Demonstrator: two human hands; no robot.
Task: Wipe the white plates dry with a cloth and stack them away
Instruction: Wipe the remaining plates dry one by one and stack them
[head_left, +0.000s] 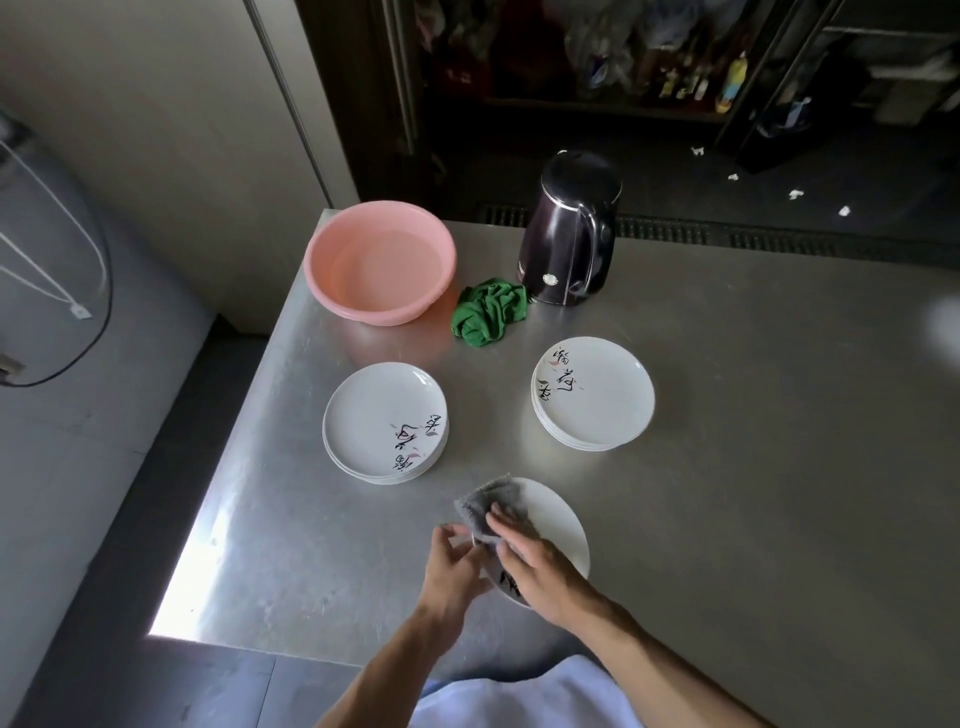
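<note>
Grey cloth (491, 512) pressed flat by my right hand (540, 571) onto the white plate (558, 525) near the surface's (753, 467) front edge; my left hand (457, 566) pinches the plate rim. Brush characters (511, 584) illegible. Left stack (374, 415), right stack (608, 400), pink basin (379, 260), kettle (569, 234) beyond.

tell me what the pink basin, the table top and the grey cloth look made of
Basin: likely plastic; even pink colour, smooth soft-sheen wall, rolled rim.
Table top: seemingly stainless steel; grey brushed surface with a bright glare at its near-left corner.
Grey cloth, on the plate: probably microfibre or terry; fuzzy, matte, folds limply.
</note>
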